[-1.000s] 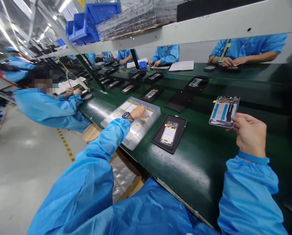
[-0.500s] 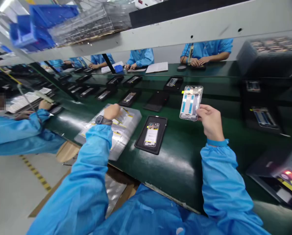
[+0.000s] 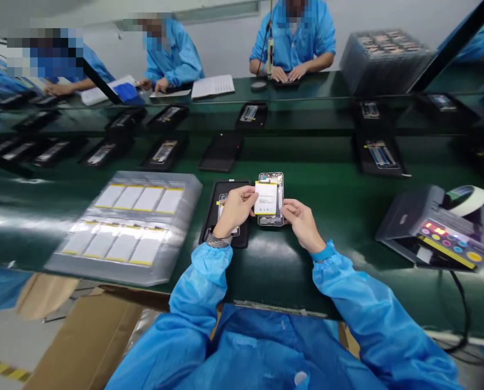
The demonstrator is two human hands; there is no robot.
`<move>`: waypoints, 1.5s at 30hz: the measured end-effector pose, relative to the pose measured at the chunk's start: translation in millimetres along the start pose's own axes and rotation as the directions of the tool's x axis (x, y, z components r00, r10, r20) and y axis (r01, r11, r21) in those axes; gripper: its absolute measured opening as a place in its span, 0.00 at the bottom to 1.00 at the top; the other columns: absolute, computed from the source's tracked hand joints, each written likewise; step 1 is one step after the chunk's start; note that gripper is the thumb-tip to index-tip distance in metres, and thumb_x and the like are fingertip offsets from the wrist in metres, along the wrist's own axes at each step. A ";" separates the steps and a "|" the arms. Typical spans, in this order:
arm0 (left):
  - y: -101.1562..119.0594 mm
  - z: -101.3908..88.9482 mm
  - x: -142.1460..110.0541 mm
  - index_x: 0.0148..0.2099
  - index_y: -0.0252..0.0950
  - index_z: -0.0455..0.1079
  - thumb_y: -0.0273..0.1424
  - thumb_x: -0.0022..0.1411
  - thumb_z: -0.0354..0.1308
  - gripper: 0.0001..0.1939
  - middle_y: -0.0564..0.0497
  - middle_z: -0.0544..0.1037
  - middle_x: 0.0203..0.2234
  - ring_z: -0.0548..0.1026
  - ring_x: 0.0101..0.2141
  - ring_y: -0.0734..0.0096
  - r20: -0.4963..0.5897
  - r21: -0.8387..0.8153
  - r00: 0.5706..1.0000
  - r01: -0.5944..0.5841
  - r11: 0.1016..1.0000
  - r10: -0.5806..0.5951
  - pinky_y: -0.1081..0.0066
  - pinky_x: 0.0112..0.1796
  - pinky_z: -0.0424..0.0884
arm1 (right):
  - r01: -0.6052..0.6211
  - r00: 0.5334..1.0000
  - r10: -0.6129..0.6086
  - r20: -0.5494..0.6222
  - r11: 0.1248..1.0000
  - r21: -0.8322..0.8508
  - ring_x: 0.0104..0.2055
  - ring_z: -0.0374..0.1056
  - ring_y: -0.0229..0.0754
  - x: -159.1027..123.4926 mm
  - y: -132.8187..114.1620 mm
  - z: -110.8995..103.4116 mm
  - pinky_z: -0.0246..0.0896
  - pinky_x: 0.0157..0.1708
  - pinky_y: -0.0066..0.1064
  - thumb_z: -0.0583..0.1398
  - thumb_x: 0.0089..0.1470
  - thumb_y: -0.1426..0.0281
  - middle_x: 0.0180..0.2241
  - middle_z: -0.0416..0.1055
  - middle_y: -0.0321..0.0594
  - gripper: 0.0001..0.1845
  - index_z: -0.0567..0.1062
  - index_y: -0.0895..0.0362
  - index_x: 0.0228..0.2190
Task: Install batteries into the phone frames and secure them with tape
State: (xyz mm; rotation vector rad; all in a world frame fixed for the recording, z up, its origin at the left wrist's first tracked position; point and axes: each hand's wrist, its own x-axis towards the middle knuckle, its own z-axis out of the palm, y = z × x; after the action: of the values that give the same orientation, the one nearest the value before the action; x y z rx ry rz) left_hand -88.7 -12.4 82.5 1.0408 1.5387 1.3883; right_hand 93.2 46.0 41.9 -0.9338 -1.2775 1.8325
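**Bright blue, white and yellow against dark green.**

White rectangular battery pack [image 3: 265, 198]: yellow edge strips; silver metal phone frame [image 3: 271, 181] beside it. Clear plastic tray [image 3: 124, 227]: two rows of white rectangles, yellow-edged. Glossy dark-green conveyor belt [image 3: 307, 276]; matte black rubber mat [image 3: 213, 214]. Bright blue smock sleeves [image 3: 201, 284]. Grey tape dispenser [image 3: 432, 227]: red, yellow, purple and teal buttons. Concrete floor [image 3: 2, 336]: yellow-and-black dashed stripe.

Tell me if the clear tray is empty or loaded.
Loaded: the clear tray shows two rows of four white, yellow-edged batteries.
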 end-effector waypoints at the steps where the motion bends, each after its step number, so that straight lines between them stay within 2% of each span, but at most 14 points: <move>1: -4.1 2.9 1.0 0.40 0.31 0.76 0.41 0.56 0.67 0.17 0.46 0.81 0.31 0.76 0.26 0.69 0.022 -0.012 1.000 0.021 1.000 -0.020 0.76 0.19 0.71 | 0.003 1.000 -0.003 -0.006 1.000 0.006 0.29 0.73 0.43 -3.7 2.2 -1.4 0.69 0.28 0.32 0.70 0.44 0.55 0.30 0.78 0.39 0.26 0.74 0.56 0.40; 4: -16.5 8.6 -0.2 0.41 0.31 0.77 0.39 0.56 0.67 0.16 0.46 0.81 0.31 0.77 0.26 0.67 0.040 -0.036 0.997 0.073 0.997 -0.071 0.74 0.19 0.72 | 0.024 1.000 -0.024 -0.019 1.000 -0.005 0.30 0.73 0.43 -10.5 7.8 -4.4 0.68 0.29 0.32 0.70 0.46 0.54 0.31 0.78 0.39 0.25 0.74 0.56 0.41; 6: -22.2 13.3 -3.8 0.43 0.32 0.77 0.37 0.57 0.67 0.16 0.45 0.81 0.31 0.78 0.27 0.66 -0.014 -0.016 0.998 0.068 0.998 -0.068 0.73 0.20 0.72 | 0.040 0.999 -0.040 -0.023 0.999 -0.018 0.31 0.73 0.44 -13.1 11.7 -5.9 0.68 0.29 0.32 0.70 0.47 0.54 0.32 0.78 0.40 0.25 0.74 0.55 0.41; 8: -24.7 17.8 -8.2 0.42 0.33 0.78 0.34 0.56 0.68 0.13 0.46 0.80 0.31 0.78 0.29 0.66 -0.118 0.090 0.993 -0.008 0.996 0.018 0.72 0.24 0.73 | 0.055 0.998 -0.055 -0.027 0.998 -0.021 0.32 0.74 0.44 -15.5 15.0 -7.5 0.68 0.30 0.32 0.70 0.48 0.54 0.33 0.78 0.40 0.25 0.74 0.55 0.42; 11: -24.8 21.0 -12.0 0.36 0.35 0.78 0.33 0.54 0.70 0.08 0.47 0.78 0.33 0.76 0.31 0.69 -0.262 0.296 0.941 -0.133 0.946 0.215 0.71 0.32 0.74 | 0.068 0.998 -0.068 -0.008 0.998 0.003 0.34 0.75 0.44 -19.9 17.3 -10.4 0.69 0.32 0.32 0.69 0.51 0.54 0.35 0.79 0.41 0.24 0.74 0.55 0.44; 13: -25.9 20.7 -11.6 0.39 0.35 0.77 0.35 0.52 0.72 0.14 0.48 0.78 0.34 0.75 0.31 0.70 -0.294 0.252 0.935 -0.125 0.960 0.199 0.72 0.31 0.73 | 0.075 0.997 -0.076 0.017 0.997 0.034 0.36 0.75 0.44 -22.3 17.1 -12.3 0.70 0.34 0.33 0.69 0.52 0.54 0.38 0.79 0.42 0.24 0.73 0.54 0.45; 17: -33.4 21.7 -9.3 0.46 0.34 0.75 0.45 0.55 0.69 0.23 0.48 0.80 0.32 0.77 0.30 0.69 -0.066 -0.080 0.996 0.057 0.995 -0.062 0.73 0.28 0.72 | 0.083 0.996 -0.085 0.028 0.995 0.058 0.36 0.76 0.43 -22.1 16.5 -14.7 0.72 0.36 0.33 0.70 0.51 0.54 0.37 0.79 0.41 0.24 0.73 0.54 0.43; 20: -38.5 29.6 -12.4 0.39 0.34 0.73 0.49 0.57 0.68 0.22 0.48 0.80 0.30 0.76 0.28 0.70 0.032 -0.133 0.996 0.085 0.987 -0.082 0.73 0.30 0.72 | 0.081 0.996 -0.079 -0.030 0.996 0.049 0.33 0.76 0.44 -18.6 16.1 -15.5 0.73 0.35 0.34 0.70 0.51 0.52 0.32 0.78 0.38 0.25 0.72 0.54 0.42; 24: -42.0 47.0 -18.9 0.38 0.35 0.70 0.49 0.58 0.68 0.22 0.49 0.81 0.32 0.77 0.30 0.69 0.100 -0.149 0.991 0.108 0.983 -0.094 0.71 0.34 0.74 | 0.079 0.994 -0.075 -0.079 0.996 0.051 0.32 0.76 0.45 -17.9 14.8 -16.7 0.73 0.32 0.35 0.70 0.51 0.49 0.34 0.80 0.39 0.27 0.70 0.53 0.42; 26: -44.2 56.1 -20.5 0.40 0.36 0.70 0.50 0.59 0.67 0.23 0.47 0.81 0.35 0.79 0.34 0.67 0.091 -0.166 0.989 0.132 0.977 -0.118 0.70 0.36 0.75 | 0.087 0.994 -0.085 -0.065 0.996 0.035 0.31 0.76 0.45 -20.7 15.3 -16.0 0.73 0.32 0.35 0.70 0.51 0.49 0.34 0.79 0.39 0.25 0.70 0.53 0.40; 29: -48.4 67.6 -22.2 0.44 0.35 0.72 0.49 0.63 0.63 0.22 0.45 0.82 0.40 0.79 0.38 0.64 -0.015 -0.143 0.993 0.118 0.983 -0.121 0.69 0.38 0.74 | 0.105 0.994 -0.105 -0.032 0.994 -0.015 0.29 0.74 0.42 -26.3 17.9 -12.8 0.71 0.31 0.33 0.67 0.55 0.51 0.32 0.78 0.38 0.21 0.70 0.53 0.39; 33: -50.6 77.8 -27.3 0.46 0.34 0.74 0.46 0.65 0.62 0.19 0.46 0.82 0.39 0.78 0.37 0.65 -0.132 -0.072 0.988 0.072 0.995 -0.081 0.70 0.37 0.73 | 0.111 0.989 -0.125 -0.077 0.979 -0.170 0.26 0.70 0.40 -29.8 19.3 -9.8 0.64 0.25 0.29 0.63 0.60 0.50 0.26 0.73 0.34 0.19 0.70 0.53 0.36; 38: -49.1 83.6 -32.8 0.45 0.33 0.75 0.43 0.64 0.63 0.17 0.47 0.81 0.34 0.77 0.34 0.66 -0.149 -0.017 0.989 0.018 1.000 -0.021 0.71 0.35 0.72 | 0.138 0.971 -0.200 -0.132 0.916 -0.376 0.24 0.67 0.38 -28.7 16.0 -12.8 0.57 0.23 0.26 0.60 0.63 0.52 0.23 0.69 0.33 0.17 0.70 0.54 0.34; 45: -50.7 80.6 -32.1 0.45 0.34 0.76 0.41 0.66 0.62 0.15 0.47 0.81 0.36 0.77 0.35 0.65 -0.120 0.056 0.993 0.020 0.998 -0.014 0.70 0.37 0.71 | 0.162 0.958 -0.255 -0.128 0.854 -0.494 0.22 0.63 0.36 -26.7 17.8 -15.4 0.51 0.22 0.27 0.57 0.66 0.56 0.21 0.68 0.32 0.17 0.68 0.54 0.31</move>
State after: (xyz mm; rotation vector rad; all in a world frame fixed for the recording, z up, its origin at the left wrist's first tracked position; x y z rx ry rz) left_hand -5.3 -18.3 26.8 0.9915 1.6792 1.4245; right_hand 117.0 25.3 25.4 -1.1437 -1.6754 1.2409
